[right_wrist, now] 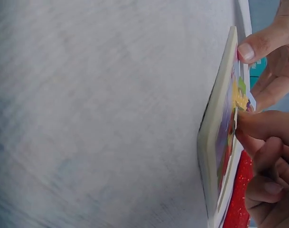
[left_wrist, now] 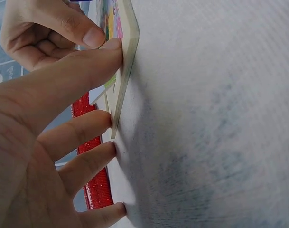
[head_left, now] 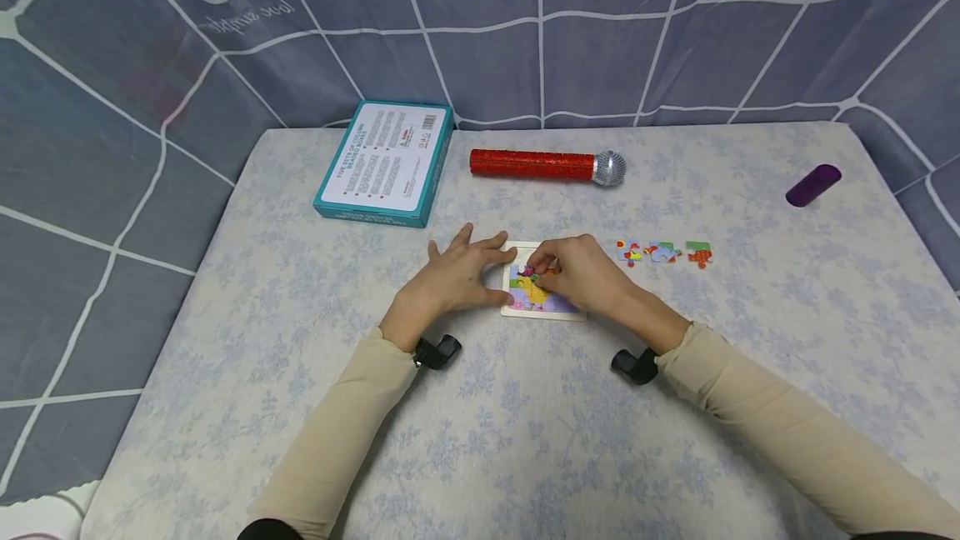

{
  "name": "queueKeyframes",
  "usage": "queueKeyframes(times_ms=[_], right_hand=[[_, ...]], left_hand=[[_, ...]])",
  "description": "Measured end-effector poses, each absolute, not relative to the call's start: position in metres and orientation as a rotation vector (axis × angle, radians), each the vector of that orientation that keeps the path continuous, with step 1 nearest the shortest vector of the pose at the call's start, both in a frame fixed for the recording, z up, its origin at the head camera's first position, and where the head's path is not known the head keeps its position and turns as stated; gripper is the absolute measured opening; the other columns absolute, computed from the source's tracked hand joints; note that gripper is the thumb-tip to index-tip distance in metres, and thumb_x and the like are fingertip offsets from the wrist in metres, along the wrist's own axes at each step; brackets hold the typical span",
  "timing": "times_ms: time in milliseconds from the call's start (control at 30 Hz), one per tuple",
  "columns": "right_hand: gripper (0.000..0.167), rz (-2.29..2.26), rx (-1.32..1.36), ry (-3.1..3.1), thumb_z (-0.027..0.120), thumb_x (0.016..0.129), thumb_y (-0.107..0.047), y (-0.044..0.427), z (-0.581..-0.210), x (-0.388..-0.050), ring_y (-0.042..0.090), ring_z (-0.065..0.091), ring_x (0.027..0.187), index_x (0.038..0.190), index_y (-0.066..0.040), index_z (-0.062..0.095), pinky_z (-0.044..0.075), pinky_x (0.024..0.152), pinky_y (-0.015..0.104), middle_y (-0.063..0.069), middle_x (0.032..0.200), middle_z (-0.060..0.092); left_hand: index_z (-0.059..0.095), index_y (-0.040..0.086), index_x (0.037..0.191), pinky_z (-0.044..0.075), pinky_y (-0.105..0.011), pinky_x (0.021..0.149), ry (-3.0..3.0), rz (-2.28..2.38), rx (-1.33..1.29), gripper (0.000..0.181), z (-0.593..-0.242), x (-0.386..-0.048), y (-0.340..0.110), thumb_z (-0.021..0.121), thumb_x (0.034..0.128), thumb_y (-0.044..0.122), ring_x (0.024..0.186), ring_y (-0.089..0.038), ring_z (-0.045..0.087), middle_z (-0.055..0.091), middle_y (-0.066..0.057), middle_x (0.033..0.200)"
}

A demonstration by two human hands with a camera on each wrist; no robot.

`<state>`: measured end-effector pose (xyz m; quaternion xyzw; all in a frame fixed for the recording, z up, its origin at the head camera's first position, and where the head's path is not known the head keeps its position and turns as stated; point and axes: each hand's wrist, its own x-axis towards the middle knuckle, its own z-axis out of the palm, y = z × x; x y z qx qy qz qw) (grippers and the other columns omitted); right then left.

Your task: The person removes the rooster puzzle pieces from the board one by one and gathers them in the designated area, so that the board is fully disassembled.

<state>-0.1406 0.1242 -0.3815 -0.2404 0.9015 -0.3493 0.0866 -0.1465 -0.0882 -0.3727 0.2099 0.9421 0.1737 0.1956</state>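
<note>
A small jigsaw puzzle in a pale wooden frame (head_left: 543, 315) lies on the table, its picture partly filled with yellow, green and purple pieces. My left hand (head_left: 467, 272) spreads its fingers along the frame's left side. Its thumb (left_wrist: 94, 59) rests on the frame's edge. Over the picture, my right hand (head_left: 588, 275) pinches a puzzle piece (right_wrist: 251, 101) between thumb and fingers; the piece stands tilted above the board. Much of that piece is hidden by the fingers. To the right of the frame lie loose puzzle pieces (head_left: 663, 252) in a row.
A red glittery microphone (head_left: 532, 164) lies behind the puzzle. At the back left is a teal and white box (head_left: 386, 161). A dark purple cylinder (head_left: 813, 185) lies at the far right. Grey-blue checked curtain (head_left: 487, 65) hangs behind the patterned table (head_left: 525, 440).
</note>
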Motion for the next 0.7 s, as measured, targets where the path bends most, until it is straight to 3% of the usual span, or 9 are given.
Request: queueKeyframes(times_ms=[700], right_hand=[[0.02,-1.028,-0.727,2.705,0.076,0.085,-0.007,0.1296,-0.3812,-0.1432,0.01,0.063,0.069,0.105,-0.004,0.076,0.048,0.061,0.026,0.001,0.085,0.073]], left_hand=[[0.052,0.025,0.144,0.004,-0.08,0.101,2.627,0.487,0.595,0.069,-0.3716,-0.1472,-0.0885,0.079,0.0816,0.04,0.148,-0.041,0.006,0.03,0.005,0.159]])
